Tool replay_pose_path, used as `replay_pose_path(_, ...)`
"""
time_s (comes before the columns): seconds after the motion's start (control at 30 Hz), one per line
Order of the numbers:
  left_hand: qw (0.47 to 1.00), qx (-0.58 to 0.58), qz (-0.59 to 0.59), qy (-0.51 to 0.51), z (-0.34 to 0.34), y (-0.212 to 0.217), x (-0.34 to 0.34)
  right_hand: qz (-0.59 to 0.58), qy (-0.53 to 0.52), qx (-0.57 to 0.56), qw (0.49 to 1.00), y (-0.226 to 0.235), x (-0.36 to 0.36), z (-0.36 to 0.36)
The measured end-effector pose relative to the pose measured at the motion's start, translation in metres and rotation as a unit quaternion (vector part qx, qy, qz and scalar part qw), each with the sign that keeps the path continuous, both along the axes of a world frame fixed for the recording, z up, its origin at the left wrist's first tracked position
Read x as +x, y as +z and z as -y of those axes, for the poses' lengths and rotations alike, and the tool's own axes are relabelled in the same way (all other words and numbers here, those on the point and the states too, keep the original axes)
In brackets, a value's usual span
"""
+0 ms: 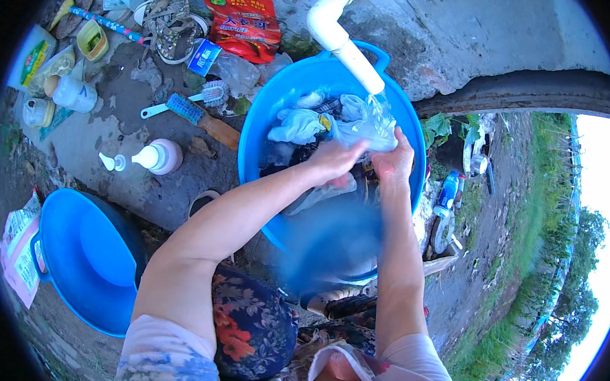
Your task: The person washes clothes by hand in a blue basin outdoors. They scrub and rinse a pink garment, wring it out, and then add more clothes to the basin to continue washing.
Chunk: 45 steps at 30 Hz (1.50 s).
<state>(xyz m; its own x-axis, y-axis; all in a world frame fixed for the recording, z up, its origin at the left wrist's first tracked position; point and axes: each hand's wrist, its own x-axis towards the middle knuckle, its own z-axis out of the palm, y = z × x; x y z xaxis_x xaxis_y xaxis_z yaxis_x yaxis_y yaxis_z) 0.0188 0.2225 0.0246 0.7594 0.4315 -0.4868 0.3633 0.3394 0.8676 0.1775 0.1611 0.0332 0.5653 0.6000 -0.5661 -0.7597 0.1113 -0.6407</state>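
Note:
A large blue basin [253,153] stands in front of me, holding clothes, water and several thin plastic bags. Water runs from a white pipe [358,63] onto a clear plastic bag [365,130]. My left hand [338,159] grips the bag's near edge, fingers closed. On its right side my right hand [395,161] holds the same bag between thumb and fingers. A pale plastic bag [296,126] with a yellow patch lies on the clothes to the left. A blurred blue patch covers the basin's near part, and I cannot make out what it is.
Left of the basin lie a wooden-handled brush [197,118], a white brush [185,100] and a pump bottle [159,157]. A second blue basin [85,248] stands at lower left. A red package [242,23] lies behind; a blue bottle [447,193] lies at right.

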Motion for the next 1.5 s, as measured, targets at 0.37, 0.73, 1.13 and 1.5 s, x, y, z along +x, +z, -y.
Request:
replay_pose_path(0.37,0.848,-0.433,0.211,0.222,0.027,-0.003,0.015,0.460,0.030,-0.233,0.856,-0.032,-0.026,-0.012)
replay_pose_path(0.73,0.853,-0.417,0.183,0.254,0.018,-0.022,0.016,0.352,-0.078,-0.184,0.915,-0.009,-0.053,-0.030)
replay_pose_path(1.13,0.933,0.082,0.281,0.209,0.036,0.000,0.016,0.329,0.017,-0.155,0.932,-0.025,-0.015,-0.011)
replay_pose_path(1.5,0.900,0.282,0.181,0.278,0.001,-0.025,0.021,0.074,0.131,-0.120,0.981,-0.015,-0.075,-0.023)
